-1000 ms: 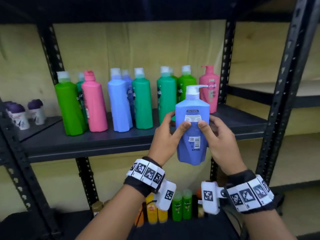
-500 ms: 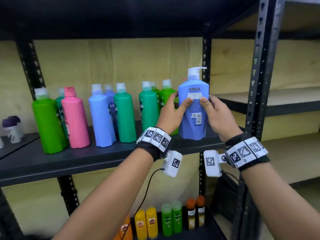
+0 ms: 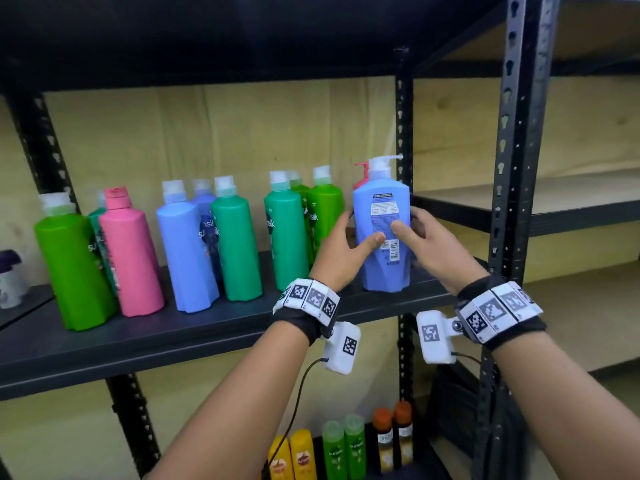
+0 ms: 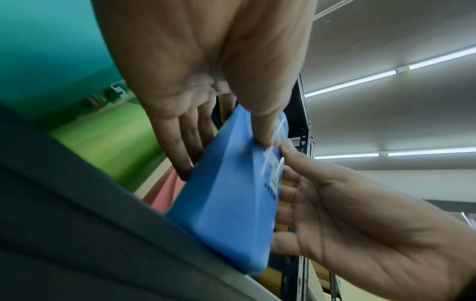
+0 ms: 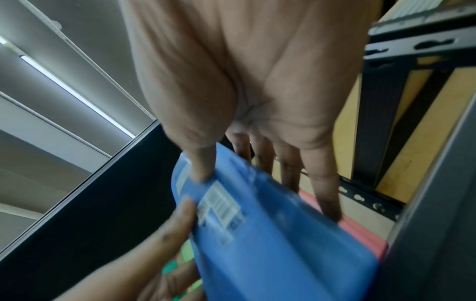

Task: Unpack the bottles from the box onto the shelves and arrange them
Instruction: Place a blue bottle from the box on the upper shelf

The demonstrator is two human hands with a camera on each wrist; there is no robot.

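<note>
The blue pump bottle (image 3: 382, 233) stands upright at the right end of the black shelf (image 3: 194, 327), back label and barcode facing outward; the print is too small to read. The left hand (image 3: 341, 249) and right hand (image 3: 427, 244) each grip one side, thumbs on the label. A pink pump bottle (image 3: 360, 171) stands directly behind. The teal bottle (image 3: 285, 233) beside it reads "silk"; lower-shelf green bottles (image 3: 343, 448) read "sunsilk".

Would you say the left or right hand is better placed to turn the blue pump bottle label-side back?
Probably the right hand: it wraps the blue pump bottle by the post, while the left hand is crowded by green bottles.
</note>
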